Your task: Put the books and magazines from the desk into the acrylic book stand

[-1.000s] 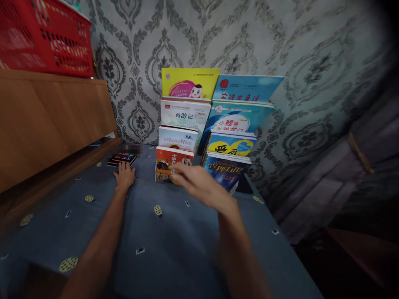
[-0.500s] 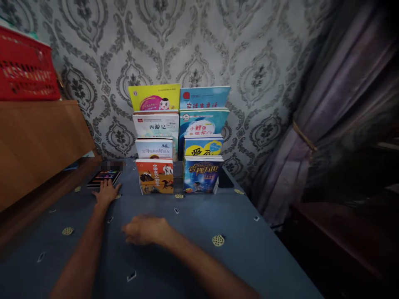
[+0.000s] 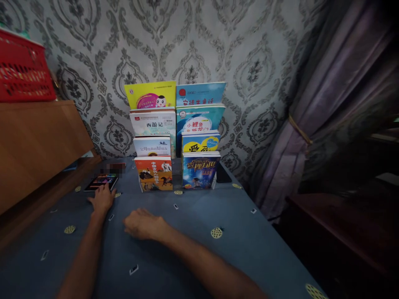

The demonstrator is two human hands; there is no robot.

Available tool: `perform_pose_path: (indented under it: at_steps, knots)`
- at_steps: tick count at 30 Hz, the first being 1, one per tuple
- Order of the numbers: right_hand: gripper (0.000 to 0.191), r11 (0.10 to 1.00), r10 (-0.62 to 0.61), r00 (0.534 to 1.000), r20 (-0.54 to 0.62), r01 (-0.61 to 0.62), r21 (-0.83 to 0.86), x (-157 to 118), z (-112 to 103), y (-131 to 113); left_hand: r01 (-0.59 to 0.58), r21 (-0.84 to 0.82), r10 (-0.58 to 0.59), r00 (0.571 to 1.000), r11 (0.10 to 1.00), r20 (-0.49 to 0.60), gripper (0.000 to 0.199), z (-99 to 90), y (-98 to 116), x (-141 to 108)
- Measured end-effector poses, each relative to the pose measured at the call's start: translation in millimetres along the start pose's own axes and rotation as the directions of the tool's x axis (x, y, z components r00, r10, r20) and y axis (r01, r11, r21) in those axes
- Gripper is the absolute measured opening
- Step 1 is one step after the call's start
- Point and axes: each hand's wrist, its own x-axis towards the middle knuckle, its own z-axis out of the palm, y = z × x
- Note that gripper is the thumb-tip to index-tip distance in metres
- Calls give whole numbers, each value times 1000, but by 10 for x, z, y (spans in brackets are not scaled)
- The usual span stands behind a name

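My left hand (image 3: pixel 102 200) lies palm down with its fingers apart. Its fingertips touch the near edge of a dark-covered book (image 3: pixel 97 183) lying flat at the left. Part of that book is blurred out. My right hand (image 3: pixel 144 224) is curled into a loose fist above the cloth, and nothing shows in it; its inner side is hidden. Beyond both hands, books stand upright in two columns of stepped rows. In front are an orange book (image 3: pixel 155 174) on the left and a blue book (image 3: pixel 199 172) on the right.
A blue patterned cloth (image 3: pixel 193 257) covers the table. Behind the blue book lies a flat black object (image 3: pixel 223 174). On the left a wooden cabinet (image 3: pixel 40 145) carries a red basket (image 3: pixel 25 70). A curtain (image 3: pixel 277 166) hangs at the right.
My left hand has drawn slightly back toward me, from on top of the dark book to its near edge. My right hand stays curled, almost in place. The view has shifted a little.
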Motion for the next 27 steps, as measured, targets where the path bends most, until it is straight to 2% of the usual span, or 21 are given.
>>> perform_pose_path:
  at_steps: [4, 7, 10, 15, 19, 27]
  knots:
    - [19, 999, 29, 995, 98, -27, -19, 18, 89, 68, -13, 52, 12, 1000, 999, 12, 50, -2, -13, 22]
    - [21, 998, 38, 994, 101, -43, 51, -15, 126, 108, 48, 76, -49, 999, 996, 18, 53, 3, -45, 81]
    - [23, 995, 40, 998, 39, -43, 92, -95, 207, 115, 60, 96, -64, 997, 994, 39, 57, -8, -92, 156]
    - [18, 998, 57, 995, -81, -57, 11, -299, 373, 44, -78, 219, 50, 991, 973, 127, 54, -98, -74, 205]
    - [14, 997, 4, 982, -187, -17, -69, -438, 393, -7, -210, 319, 168, 974, 924, 153, 44, -192, 15, 158]
    - [12, 999, 21, 978, -208, -26, -22, -444, 414, -2, -298, 355, 249, 952, 886, 179, 43, -418, 28, 101]
